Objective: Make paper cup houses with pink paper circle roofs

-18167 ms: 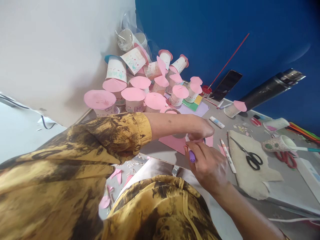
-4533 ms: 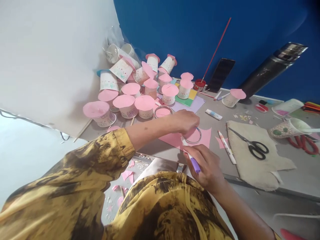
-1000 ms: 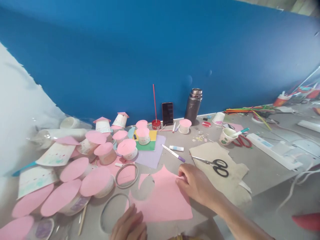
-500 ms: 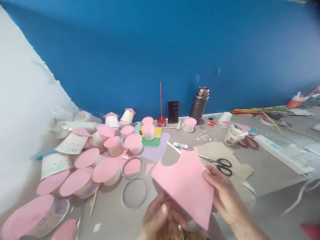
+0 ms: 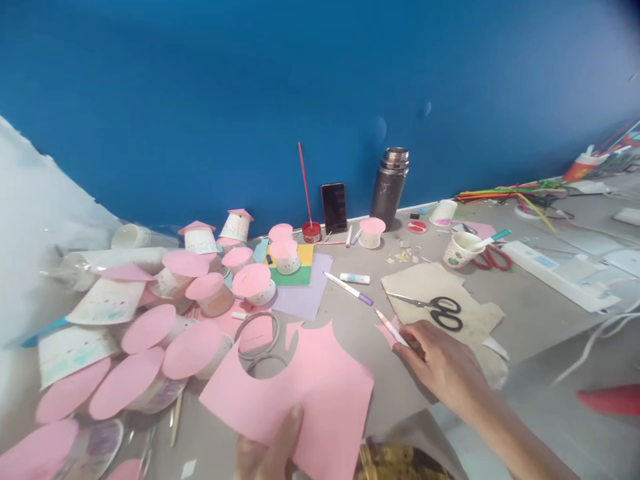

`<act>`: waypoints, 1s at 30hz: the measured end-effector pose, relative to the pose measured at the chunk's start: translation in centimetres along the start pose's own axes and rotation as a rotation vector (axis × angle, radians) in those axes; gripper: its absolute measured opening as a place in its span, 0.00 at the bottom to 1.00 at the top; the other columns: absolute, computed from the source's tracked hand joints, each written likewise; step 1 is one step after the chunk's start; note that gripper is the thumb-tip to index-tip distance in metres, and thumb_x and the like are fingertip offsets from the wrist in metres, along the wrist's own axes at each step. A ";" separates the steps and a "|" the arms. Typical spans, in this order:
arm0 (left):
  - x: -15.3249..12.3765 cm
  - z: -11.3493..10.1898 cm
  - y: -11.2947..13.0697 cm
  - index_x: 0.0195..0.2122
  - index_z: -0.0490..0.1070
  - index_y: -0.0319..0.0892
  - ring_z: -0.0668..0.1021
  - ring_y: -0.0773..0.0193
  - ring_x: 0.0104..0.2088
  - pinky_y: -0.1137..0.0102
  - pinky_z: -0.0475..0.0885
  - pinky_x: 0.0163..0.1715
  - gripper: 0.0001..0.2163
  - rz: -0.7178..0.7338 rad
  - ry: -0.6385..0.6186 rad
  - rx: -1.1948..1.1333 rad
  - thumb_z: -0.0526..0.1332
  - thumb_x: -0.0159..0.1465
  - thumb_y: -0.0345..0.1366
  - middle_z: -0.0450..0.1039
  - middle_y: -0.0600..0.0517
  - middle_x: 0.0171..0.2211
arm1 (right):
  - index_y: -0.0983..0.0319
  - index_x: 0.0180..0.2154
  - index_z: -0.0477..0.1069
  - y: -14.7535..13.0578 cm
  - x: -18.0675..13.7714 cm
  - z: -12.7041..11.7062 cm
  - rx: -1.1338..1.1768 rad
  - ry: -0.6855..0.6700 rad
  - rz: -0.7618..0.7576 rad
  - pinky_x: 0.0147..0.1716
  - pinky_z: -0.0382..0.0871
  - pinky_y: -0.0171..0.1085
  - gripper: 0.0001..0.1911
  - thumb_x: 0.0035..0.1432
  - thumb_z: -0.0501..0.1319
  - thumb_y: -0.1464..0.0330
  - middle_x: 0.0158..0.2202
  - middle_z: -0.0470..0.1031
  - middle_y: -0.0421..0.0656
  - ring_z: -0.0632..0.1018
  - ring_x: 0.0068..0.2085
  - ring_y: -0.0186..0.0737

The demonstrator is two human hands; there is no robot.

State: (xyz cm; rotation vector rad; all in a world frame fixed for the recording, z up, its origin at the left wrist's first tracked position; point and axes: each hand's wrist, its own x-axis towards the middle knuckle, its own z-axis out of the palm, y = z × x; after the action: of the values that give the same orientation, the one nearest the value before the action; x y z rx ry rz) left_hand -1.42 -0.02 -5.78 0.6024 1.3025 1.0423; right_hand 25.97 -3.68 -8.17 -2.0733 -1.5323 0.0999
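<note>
My left hand (image 5: 277,440) grips a pink sheet of paper (image 5: 325,393) at its near edge, the thumb on top and the other fingers mostly hidden beneath. The sheet has curved pieces cut out of its far side. My right hand (image 5: 445,363), to the right, has its fingers closed around a slim white marker (image 5: 390,327) with an orange-red tip. A small pink scrap (image 5: 386,333) lies under that marker. Black-handled scissors (image 5: 440,312) rest on a beige cloth-like sheet (image 5: 423,283) just beyond the right hand. Grey rings (image 5: 273,327) show partly behind the pink sheet.
Several paper cups with pink discs (image 5: 193,350) crowd the left. A purple-capped marker (image 5: 347,288) and a glue stick (image 5: 355,278) lie mid-table. A phone (image 5: 334,207) and a dark flask (image 5: 390,187) stand by the blue wall. A power strip (image 5: 555,273) lies at right.
My right hand has let go of the pink sheet and taken hold of the white marker. The sheet has moved left and nearer, now in my left hand. The view has shifted slightly.
</note>
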 end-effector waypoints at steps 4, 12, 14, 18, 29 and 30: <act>0.5 -0.3 -0.4 0.62 0.71 0.40 0.85 0.42 0.44 0.59 0.83 0.40 0.39 -0.017 0.001 0.004 0.77 0.49 0.49 0.85 0.41 0.42 | 0.55 0.39 0.74 0.1 0.0 -0.2 -0.070 -0.044 -0.025 0.28 0.67 0.37 0.08 0.64 0.62 0.59 0.36 0.82 0.39 0.82 0.32 0.42; 0.8 -0.9 -0.9 0.57 0.75 0.37 0.84 0.42 0.46 0.57 0.81 0.44 0.39 0.040 -0.034 0.037 0.79 0.45 0.48 0.84 0.41 0.41 | 0.60 0.44 0.76 5.5 2.5 -3.5 -0.337 0.133 0.007 0.42 0.71 0.45 0.13 0.64 0.55 0.65 0.44 0.81 0.50 0.81 0.46 0.54; 0.5 -0.6 -0.7 0.57 0.74 0.38 0.84 0.42 0.46 0.58 0.82 0.43 0.39 0.035 -0.033 0.003 0.79 0.45 0.48 0.84 0.41 0.41 | 0.60 0.45 0.77 7.0 3.1 -3.7 -0.394 0.025 0.026 0.40 0.71 0.45 0.13 0.63 0.56 0.66 0.45 0.81 0.50 0.81 0.46 0.54; -0.1 0.1 -0.1 0.56 0.75 0.36 0.84 0.41 0.43 0.59 0.82 0.37 0.38 0.021 -0.051 -0.043 0.79 0.44 0.44 0.84 0.42 0.37 | 0.58 0.45 0.78 8.6 3.5 -4.0 -0.340 -0.034 0.028 0.39 0.70 0.45 0.14 0.63 0.57 0.63 0.46 0.80 0.50 0.81 0.43 0.52; -0.3 0.8 1.6 0.58 0.73 0.36 0.84 0.43 0.47 0.55 0.81 0.49 0.34 -0.008 -0.101 -0.259 0.77 0.49 0.38 0.84 0.40 0.41 | 0.59 0.38 0.80 3.8 0.3 -6.6 1.003 -0.149 0.322 0.24 0.61 0.37 0.27 0.45 0.75 0.46 0.38 0.79 0.50 0.70 0.28 0.37; -0.2 0.8 1.9 0.59 0.72 0.37 0.84 0.43 0.47 0.55 0.80 0.50 0.35 -0.012 -0.109 -0.274 0.77 0.50 0.37 0.84 0.41 0.42 | 0.61 0.39 0.79 2.8 0.1 -6.1 1.019 -0.237 0.280 0.26 0.64 0.38 0.31 0.43 0.74 0.43 0.36 0.78 0.50 0.73 0.31 0.41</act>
State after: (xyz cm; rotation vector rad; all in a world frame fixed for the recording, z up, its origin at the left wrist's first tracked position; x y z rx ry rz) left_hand -1.20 0.78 -3.90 0.4363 1.0446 1.1387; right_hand 30.71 -6.51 -4.31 -1.4223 -0.9483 1.0279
